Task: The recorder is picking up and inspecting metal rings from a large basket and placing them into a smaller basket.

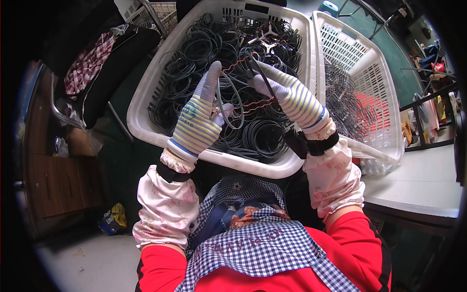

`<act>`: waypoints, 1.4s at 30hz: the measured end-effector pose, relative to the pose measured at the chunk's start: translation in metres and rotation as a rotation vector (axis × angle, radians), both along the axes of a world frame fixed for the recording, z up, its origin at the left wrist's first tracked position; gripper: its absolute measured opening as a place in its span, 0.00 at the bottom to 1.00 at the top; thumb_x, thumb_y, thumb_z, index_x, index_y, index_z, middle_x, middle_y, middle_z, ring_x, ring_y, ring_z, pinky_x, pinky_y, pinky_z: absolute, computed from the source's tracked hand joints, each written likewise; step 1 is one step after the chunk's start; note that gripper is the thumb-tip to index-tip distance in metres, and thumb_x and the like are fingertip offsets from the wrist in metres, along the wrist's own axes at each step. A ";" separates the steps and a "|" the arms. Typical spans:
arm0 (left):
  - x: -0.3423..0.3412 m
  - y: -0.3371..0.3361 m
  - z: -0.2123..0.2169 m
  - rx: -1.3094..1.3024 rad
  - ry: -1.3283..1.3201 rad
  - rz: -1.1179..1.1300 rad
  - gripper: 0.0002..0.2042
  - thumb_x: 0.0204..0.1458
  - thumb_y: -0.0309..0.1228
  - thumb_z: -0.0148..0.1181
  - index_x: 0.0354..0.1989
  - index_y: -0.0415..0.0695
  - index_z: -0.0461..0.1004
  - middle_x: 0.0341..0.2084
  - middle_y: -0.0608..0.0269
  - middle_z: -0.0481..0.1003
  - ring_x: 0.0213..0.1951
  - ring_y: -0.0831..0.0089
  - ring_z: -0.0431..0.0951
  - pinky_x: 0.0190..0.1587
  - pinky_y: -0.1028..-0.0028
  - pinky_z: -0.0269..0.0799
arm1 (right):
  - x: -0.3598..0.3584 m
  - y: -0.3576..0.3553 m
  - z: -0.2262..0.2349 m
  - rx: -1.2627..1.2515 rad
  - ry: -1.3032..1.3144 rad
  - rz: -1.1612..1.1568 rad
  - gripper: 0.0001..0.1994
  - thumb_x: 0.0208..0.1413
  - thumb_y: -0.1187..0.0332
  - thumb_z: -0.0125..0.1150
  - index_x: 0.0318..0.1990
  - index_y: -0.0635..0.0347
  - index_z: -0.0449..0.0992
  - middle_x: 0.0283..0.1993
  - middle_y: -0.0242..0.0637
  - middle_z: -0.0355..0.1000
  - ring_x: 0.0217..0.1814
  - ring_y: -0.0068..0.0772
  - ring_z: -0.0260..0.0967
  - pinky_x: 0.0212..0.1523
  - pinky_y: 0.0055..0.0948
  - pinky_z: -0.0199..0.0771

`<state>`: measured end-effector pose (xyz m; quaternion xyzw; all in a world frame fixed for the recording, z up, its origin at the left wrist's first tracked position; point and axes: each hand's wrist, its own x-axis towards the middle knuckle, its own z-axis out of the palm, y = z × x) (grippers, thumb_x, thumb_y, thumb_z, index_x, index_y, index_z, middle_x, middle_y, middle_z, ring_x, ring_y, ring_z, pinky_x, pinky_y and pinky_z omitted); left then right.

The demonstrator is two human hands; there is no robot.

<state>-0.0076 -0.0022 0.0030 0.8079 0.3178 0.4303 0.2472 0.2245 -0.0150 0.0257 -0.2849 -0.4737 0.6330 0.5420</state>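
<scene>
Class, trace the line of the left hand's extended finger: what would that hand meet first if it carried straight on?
Probably the dark coiled cables ahead of the left hand; its height above them is unclear, so it might pass over.

Dark grey coils, white basket, yellow-striped gloves

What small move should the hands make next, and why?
Probably ease the left hand and right hand, both in striped knit gloves, slightly apart: the wavy, copper-coloured wire strands between them look slack, and could snag on the heap of dark wire coils below in the white plastic basket.
</scene>
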 end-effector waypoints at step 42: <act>0.007 -0.003 0.000 -0.196 -0.064 0.213 0.42 0.55 0.21 0.62 0.76 0.47 0.46 0.65 0.43 0.63 0.58 0.65 0.74 0.53 0.72 0.74 | -0.040 -0.015 0.001 0.992 -1.084 -0.753 0.19 0.52 0.70 0.67 0.54 0.58 0.76 0.31 0.36 0.75 0.35 0.40 0.75 0.46 0.38 0.75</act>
